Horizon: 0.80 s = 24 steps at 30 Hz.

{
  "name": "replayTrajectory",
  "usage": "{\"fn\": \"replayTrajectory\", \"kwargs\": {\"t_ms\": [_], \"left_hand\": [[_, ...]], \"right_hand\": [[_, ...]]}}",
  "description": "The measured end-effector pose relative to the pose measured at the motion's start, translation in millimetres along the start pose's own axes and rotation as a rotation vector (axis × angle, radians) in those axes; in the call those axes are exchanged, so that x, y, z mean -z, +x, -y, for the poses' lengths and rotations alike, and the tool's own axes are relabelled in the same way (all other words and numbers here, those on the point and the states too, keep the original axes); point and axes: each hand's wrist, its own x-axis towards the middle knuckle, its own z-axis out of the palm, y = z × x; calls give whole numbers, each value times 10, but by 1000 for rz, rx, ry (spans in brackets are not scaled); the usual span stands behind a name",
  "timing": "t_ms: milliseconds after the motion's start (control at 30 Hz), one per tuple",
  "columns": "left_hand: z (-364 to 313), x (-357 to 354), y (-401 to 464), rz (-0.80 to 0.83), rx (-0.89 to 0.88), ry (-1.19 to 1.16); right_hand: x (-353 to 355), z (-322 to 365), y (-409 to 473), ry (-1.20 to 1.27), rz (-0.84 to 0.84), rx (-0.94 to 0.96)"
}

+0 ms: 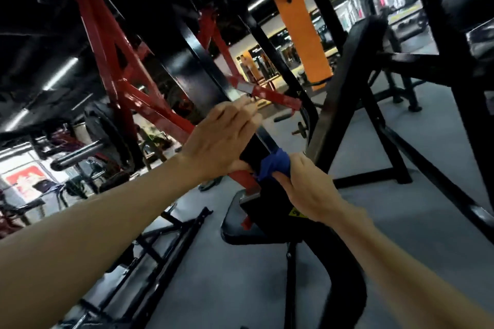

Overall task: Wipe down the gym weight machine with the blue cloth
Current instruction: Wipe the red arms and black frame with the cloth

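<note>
Seen from a head-worn camera tilted to one side, two bare forearms reach forward to a slanted black steel bar [213, 72] of a gym weight machine with red painted arms [107, 43]. The left hand [222, 136] is wrapped around the bar, fingers curled over its far side and thumb underneath, gripping it. Just below it on the same bar, the right hand [304, 184] clutches a bunched dark blue cloth [275, 164], fingers and thumb curled round the fabric, which is pressed against the bar. The two hands sit close together, the cloth lying between them and touching the metal.

Below the hands sits a black padded seat [232, 224] on a black frame, with a small yellow warning sticker [295, 213] partly hidden by the right wrist. To the left, a black round weight plate [107, 136] hangs on a chrome sleeve [77, 153] of the machine. Farther back stands a tall orange pillar [302, 35], and to the right a second black steel frame [374, 104] rests on the grey gym floor [401, 222]. A red and white poster [26, 177] shows at the far left. The background is blurred.
</note>
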Motion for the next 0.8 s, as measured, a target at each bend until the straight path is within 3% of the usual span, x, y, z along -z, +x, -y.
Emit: {"fn": "replayTrajectory", "kwargs": {"t_ms": [167, 367, 600, 800], "left_hand": [[390, 240, 243, 216, -11, 46], [1056, 444, 358, 250, -58, 29], [2078, 729, 441, 257, 166, 6], [2462, 808, 509, 307, 107, 55]], "right_hand": [[37, 53, -17, 48, 38, -83], [176, 550, 290, 189, -83, 3], [579, 1624, 1631, 238, -120, 154], [604, 1305, 1325, 376, 17, 89]]}}
